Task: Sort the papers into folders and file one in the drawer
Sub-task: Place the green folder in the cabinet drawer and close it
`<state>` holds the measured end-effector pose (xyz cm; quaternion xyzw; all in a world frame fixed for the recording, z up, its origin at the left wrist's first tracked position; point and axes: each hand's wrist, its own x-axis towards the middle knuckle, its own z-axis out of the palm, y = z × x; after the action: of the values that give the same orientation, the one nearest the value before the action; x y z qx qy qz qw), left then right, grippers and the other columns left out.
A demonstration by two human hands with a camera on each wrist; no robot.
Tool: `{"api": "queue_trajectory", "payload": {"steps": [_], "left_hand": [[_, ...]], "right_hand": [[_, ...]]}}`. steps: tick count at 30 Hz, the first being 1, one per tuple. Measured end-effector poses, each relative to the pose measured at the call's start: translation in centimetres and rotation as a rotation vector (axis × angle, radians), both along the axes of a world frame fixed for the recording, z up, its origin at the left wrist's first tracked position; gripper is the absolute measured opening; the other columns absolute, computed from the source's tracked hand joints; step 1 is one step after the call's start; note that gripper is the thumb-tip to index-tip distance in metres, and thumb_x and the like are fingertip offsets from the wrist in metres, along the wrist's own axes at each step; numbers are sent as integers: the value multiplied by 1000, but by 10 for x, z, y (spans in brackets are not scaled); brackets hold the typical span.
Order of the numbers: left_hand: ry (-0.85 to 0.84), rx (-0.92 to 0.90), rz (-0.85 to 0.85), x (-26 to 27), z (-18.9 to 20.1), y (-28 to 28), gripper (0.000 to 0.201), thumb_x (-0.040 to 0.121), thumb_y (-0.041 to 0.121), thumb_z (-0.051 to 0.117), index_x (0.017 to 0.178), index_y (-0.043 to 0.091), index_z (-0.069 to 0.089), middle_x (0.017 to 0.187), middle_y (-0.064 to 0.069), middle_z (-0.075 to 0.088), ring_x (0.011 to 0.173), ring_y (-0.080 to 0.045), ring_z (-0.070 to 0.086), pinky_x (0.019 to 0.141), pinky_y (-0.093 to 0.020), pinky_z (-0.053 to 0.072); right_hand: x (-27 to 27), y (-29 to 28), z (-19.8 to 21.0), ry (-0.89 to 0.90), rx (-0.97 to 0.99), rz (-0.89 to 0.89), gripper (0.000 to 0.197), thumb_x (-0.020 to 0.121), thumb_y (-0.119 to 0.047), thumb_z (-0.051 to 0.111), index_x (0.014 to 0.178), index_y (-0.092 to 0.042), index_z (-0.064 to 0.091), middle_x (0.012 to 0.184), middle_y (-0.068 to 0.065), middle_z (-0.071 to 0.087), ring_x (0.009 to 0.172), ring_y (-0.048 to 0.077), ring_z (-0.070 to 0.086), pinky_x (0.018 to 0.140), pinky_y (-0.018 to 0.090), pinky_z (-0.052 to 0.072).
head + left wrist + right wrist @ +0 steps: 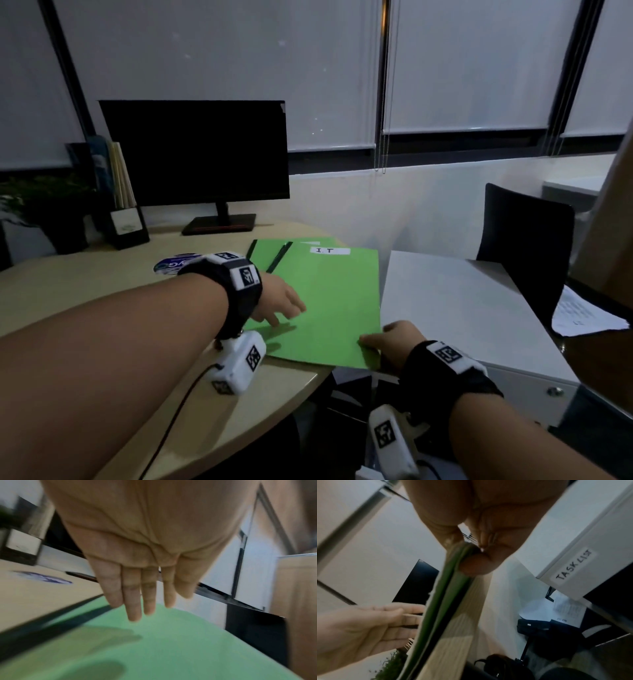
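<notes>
A green folder (329,301) labelled "I.T" lies on the beige desk (85,291), its near right corner past the desk's edge. A second green folder (263,248) shows underneath at the back. My right hand (390,341) pinches the top folder's near right corner, thumb above and fingers below; the right wrist view shows the folder's edge (447,588) caught in that pinch. My left hand (281,308) hovers flat just above the folder's left part, fingers (135,601) straight and close together over the green folder (154,649).
A white drawer cabinet (462,308) stands right of the desk; the right wrist view shows its front labelled "TASK LIST" (573,566). Printed papers (582,315) lie at the far right beside a black chair (524,236). A monitor (198,154), file holder (126,219) and plant (44,205) stand behind.
</notes>
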<state>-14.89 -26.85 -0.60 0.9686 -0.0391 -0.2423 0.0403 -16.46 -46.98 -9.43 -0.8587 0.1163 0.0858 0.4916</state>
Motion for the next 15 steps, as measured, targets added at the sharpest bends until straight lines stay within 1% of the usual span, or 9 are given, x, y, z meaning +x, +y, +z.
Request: {"api": "queue_trajectory", "payload": {"steps": [1, 3, 5, 6, 7, 8, 10, 13, 15], "left_hand": [[-60, -4, 40, 7, 4, 11, 38, 100, 25, 44, 137, 20, 48, 138, -3, 51, 119, -21, 56, 85, -28, 48], [-167, 176, 87, 26, 5, 30, 42, 100, 31, 42, 136, 12, 50, 136, -4, 53, 119, -20, 54, 96, -29, 42], [-172, 352, 127, 44, -4, 49, 45, 94, 41, 47, 128, 12, 57, 125, -3, 59, 102, -16, 55, 97, -29, 44], [-164, 383, 125, 47, -8, 53, 42, 93, 39, 49, 124, 12, 59, 122, -3, 61, 97, -16, 54, 94, -30, 44], [-158, 398, 135, 47, -11, 53, 40, 94, 37, 50, 123, 11, 60, 124, -5, 60, 99, -17, 56, 94, -31, 44], [-145, 405, 146, 42, -11, 50, 40, 96, 36, 48, 124, 9, 58, 127, -6, 59, 108, -18, 57, 96, -31, 43], [-125, 364, 164, 39, -13, 43, 47, 99, 38, 44, 130, 4, 52, 134, -10, 54, 122, -22, 52, 100, -29, 39], [-145, 298, 209, 47, -15, 41, 56, 98, 43, 42, 135, 1, 43, 138, -11, 49, 125, -23, 49, 100, -28, 38], [-157, 290, 228, 48, -16, 43, 57, 99, 43, 38, 138, 2, 40, 142, -12, 45, 128, -23, 46, 102, -28, 35]], "right_hand": [[-3, 2, 1, 21, 25, 16, 17, 83, -12, 70, 87, 4, 66, 80, 12, 64, 64, 23, 61, 59, 27, 49], [4, 1, 2, 1, -4, 4, 20, 83, -6, 66, 101, 5, 65, 96, 16, 66, 85, 29, 65, 71, 32, 54], [13, -7, 2, -36, -45, -51, 18, 82, -3, 59, 99, 2, 61, 104, 21, 64, 99, 37, 62, 86, 42, 52], [16, -11, 6, -44, -13, -78, 11, 81, 0, 56, 92, 0, 59, 101, 23, 63, 99, 41, 61, 88, 49, 51], [19, -17, 10, -57, 33, -110, 8, 81, 4, 53, 84, -2, 57, 93, 24, 62, 96, 44, 62, 84, 55, 52], [20, -23, 14, -64, 62, -147, 14, 81, 8, 50, 77, -4, 55, 84, 24, 59, 90, 46, 62, 77, 58, 53], [24, -34, 19, -101, 64, -187, 22, 81, 11, 48, 72, -8, 54, 81, 22, 57, 83, 45, 62, 69, 57, 55], [33, -46, 14, -129, 18, -208, 22, 77, 8, 51, 69, -11, 56, 84, 21, 61, 89, 43, 62, 80, 57, 52], [38, -48, 8, -99, -5, -194, 20, 78, 9, 53, 70, -9, 57, 85, 22, 62, 89, 43, 63, 78, 56, 53]]}}
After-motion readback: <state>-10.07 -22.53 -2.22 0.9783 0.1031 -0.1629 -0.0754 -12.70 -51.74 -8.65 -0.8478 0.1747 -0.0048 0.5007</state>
